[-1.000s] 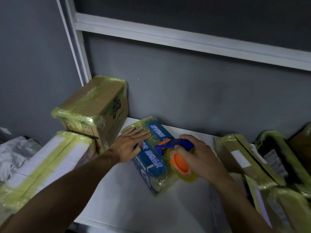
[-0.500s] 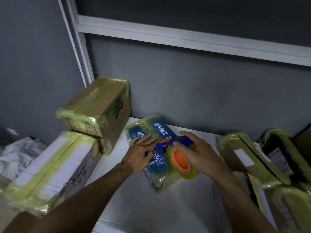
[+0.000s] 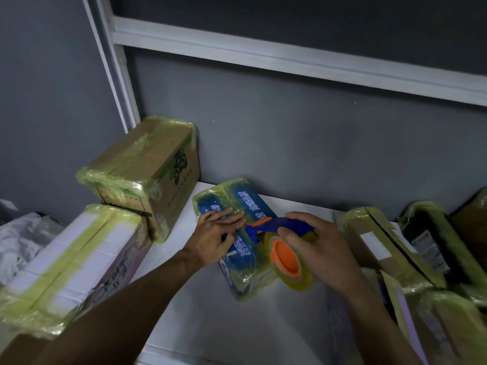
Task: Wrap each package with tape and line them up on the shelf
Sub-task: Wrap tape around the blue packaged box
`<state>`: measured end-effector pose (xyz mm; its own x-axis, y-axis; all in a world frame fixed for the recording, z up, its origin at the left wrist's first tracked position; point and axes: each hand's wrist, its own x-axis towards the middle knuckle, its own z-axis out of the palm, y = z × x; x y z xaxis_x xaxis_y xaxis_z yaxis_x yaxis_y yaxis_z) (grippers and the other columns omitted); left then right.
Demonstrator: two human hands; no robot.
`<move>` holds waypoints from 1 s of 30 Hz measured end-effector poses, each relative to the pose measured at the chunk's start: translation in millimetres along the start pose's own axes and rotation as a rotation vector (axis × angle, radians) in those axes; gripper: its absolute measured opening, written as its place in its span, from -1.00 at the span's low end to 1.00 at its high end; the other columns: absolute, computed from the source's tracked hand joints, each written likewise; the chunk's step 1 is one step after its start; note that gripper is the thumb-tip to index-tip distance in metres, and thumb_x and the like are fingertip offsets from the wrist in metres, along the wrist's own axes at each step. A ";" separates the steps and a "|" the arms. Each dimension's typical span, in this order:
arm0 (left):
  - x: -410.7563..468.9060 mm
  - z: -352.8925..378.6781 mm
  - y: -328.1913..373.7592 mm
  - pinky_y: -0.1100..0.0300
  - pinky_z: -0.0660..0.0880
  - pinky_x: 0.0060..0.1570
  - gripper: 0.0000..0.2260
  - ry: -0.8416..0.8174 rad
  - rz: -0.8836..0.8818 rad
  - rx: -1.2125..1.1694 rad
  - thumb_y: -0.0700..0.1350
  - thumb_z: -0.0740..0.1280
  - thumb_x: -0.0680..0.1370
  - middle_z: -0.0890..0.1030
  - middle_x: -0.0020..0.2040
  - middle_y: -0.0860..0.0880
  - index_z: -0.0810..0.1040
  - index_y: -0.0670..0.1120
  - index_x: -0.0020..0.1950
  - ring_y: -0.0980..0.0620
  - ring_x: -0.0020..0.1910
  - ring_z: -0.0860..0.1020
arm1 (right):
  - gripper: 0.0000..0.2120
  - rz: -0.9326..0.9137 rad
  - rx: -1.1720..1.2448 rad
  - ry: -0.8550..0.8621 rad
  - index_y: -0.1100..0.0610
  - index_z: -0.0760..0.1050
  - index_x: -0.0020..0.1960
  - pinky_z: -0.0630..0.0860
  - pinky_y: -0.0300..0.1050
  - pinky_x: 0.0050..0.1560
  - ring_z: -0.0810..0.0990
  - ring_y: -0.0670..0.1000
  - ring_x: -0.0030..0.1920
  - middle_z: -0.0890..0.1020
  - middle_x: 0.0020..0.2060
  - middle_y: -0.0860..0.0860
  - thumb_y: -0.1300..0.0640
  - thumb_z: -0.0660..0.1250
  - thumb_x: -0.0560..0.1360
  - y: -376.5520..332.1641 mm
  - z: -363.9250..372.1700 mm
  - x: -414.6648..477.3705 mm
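A blue soft package (image 3: 243, 255) with white lettering, wrapped in yellowish tape, lies on the white shelf (image 3: 200, 306). My left hand (image 3: 214, 239) presses flat on its upper left part, fingers spread. My right hand (image 3: 320, 247) grips a blue tape dispenser (image 3: 276, 225) with an orange hub and a roll of yellowish tape (image 3: 291, 262), held against the package's right side. The dispenser's orange blade end almost touches my left fingertips.
A taped brown carton (image 3: 147, 169) stands at the back left by the white shelf post (image 3: 110, 61). A taped white box (image 3: 66, 262) lies in front of it. Several taped packages (image 3: 384, 248) crowd the right side. A grey wall is behind.
My left hand has slid from flat on the package's left face toward the dispenser's blade end. The right hand with the dispenser has barely shifted on the package; the view has moved closer.
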<state>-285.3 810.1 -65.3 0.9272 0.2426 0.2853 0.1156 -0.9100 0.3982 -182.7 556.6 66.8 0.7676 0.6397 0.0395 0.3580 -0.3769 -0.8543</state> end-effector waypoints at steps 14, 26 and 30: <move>14.1 -7.5 -4.3 0.06 0.11 0.49 -0.52 -0.077 0.019 0.026 0.13 -0.01 0.62 0.28 0.51 0.36 0.41 0.21 0.50 0.27 0.57 0.12 | -0.69 0.009 -0.092 -0.047 -0.34 0.54 0.16 0.49 -0.50 -0.17 0.57 -0.36 0.05 0.63 0.02 -0.40 -0.24 0.50 0.46 14.0 3.4 -10.1; -5.9 -15.0 49.0 -0.09 -0.42 0.52 0.15 -0.331 -0.005 0.127 0.73 0.06 0.24 -0.25 0.60 0.24 -0.16 0.13 0.65 0.20 0.58 -0.34 | -0.59 0.101 0.055 -0.053 -0.30 0.47 0.29 0.62 -0.22 0.00 0.60 -0.11 0.16 0.58 0.20 -0.25 -0.19 0.49 0.48 33.8 2.0 -20.3; -5.5 -10.8 44.8 -0.08 -0.40 0.53 0.09 -0.325 -0.041 0.090 0.67 0.14 0.28 -0.25 0.61 0.28 -0.13 0.18 0.66 0.31 0.53 -0.39 | -0.64 0.103 0.055 -0.049 -0.34 0.47 0.25 0.64 -0.17 0.03 0.62 -0.12 0.13 0.60 0.15 -0.27 -0.14 0.48 0.50 34.2 -1.0 -23.5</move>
<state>-289.1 771.6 -39.6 0.9845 0.1734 -0.0279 0.1731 -0.9311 0.3212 -188.0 528.0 37.1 0.7714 0.6321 -0.0740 0.2482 -0.4059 -0.8796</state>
